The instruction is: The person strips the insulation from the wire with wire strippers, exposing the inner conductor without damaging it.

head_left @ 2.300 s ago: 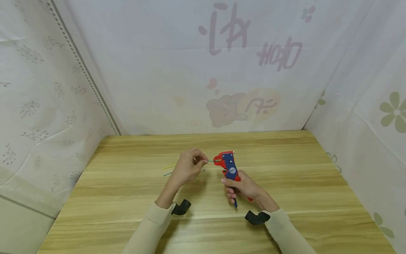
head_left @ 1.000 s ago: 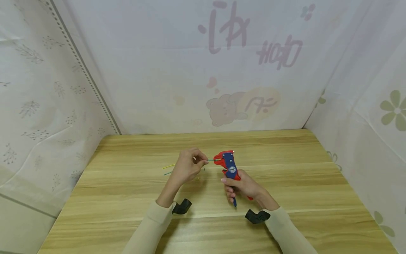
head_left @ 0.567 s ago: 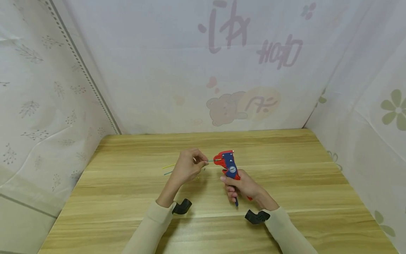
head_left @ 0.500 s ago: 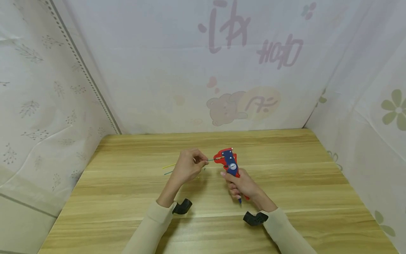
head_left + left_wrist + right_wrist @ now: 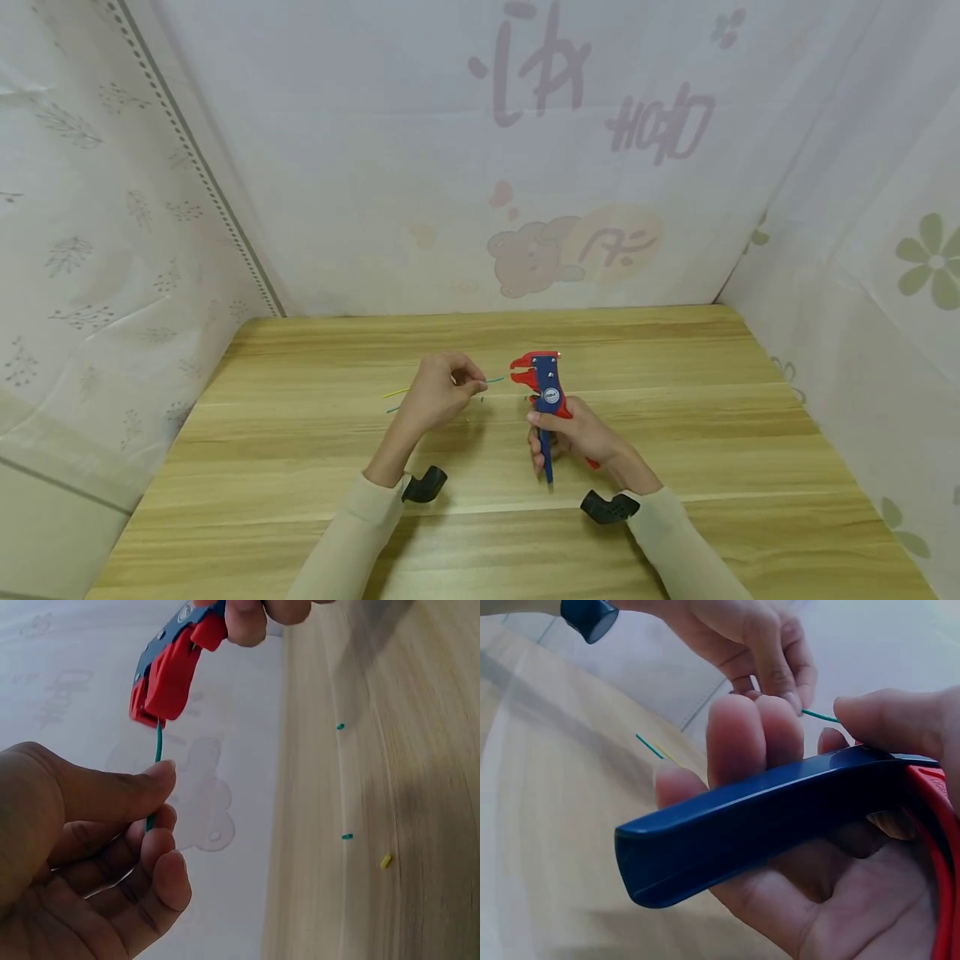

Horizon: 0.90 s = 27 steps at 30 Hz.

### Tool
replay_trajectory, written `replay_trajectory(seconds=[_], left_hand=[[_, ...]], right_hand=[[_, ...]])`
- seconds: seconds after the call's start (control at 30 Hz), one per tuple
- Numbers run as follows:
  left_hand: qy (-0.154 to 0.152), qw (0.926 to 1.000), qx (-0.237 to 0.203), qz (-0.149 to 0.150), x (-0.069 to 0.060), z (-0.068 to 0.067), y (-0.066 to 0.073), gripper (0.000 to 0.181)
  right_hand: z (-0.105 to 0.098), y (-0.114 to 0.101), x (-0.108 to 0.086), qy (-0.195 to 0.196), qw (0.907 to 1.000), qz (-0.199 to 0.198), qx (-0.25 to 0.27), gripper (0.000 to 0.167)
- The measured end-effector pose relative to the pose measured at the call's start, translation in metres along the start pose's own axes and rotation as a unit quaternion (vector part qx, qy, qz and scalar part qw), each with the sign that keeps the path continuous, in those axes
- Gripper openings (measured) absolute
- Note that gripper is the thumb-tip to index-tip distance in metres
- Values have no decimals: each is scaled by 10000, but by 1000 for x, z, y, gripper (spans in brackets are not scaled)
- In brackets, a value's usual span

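Note:
In the head view, my left hand [image 5: 438,392] pinches a thin green wire [image 5: 496,380] between thumb and fingertips, its free end pointing right. The end stands just left of a red-and-blue wire stripper [image 5: 550,379], whose red jaws are spread apart. My right hand [image 5: 581,432] holds the stripper by its handles, with fingers loosely round the blue one [image 5: 705,825] in the right wrist view. From the left wrist, the wire lines up with the tool's red nose [image 5: 169,686]; whether they touch there is unclear.
A yellow wire [image 5: 396,392] and another green wire [image 5: 393,409] lie on the wooden table [image 5: 675,433], partly behind the left hand. Small green scraps [image 5: 347,836] and a yellow scrap [image 5: 386,861] lie below the hands. Fabric curtains stand around the table.
The stripper's jaws have gone from closed round the green wire to spread apart, and the wire's end is out of them. A second green scrap now shows on the table below.

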<state>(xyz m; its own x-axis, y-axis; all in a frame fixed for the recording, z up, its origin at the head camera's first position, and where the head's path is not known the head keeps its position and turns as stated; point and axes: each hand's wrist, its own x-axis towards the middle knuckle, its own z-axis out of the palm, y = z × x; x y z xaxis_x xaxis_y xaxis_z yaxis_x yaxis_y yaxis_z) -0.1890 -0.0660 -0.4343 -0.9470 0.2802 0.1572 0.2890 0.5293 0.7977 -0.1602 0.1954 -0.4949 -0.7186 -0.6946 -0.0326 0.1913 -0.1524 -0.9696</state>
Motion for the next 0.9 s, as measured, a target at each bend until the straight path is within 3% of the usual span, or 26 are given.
replay_trajectory(seconds=[0.33,0.9], left_hand=[[-223,9995,112,175,-2,-3,-6,9],[-233,9991,238,248,-7,-19,-16,4]], right_hand=[[-13,-6,-8,669,9959,131,-593,38],[-21,-5,-20,871,9951,170,-440,47]])
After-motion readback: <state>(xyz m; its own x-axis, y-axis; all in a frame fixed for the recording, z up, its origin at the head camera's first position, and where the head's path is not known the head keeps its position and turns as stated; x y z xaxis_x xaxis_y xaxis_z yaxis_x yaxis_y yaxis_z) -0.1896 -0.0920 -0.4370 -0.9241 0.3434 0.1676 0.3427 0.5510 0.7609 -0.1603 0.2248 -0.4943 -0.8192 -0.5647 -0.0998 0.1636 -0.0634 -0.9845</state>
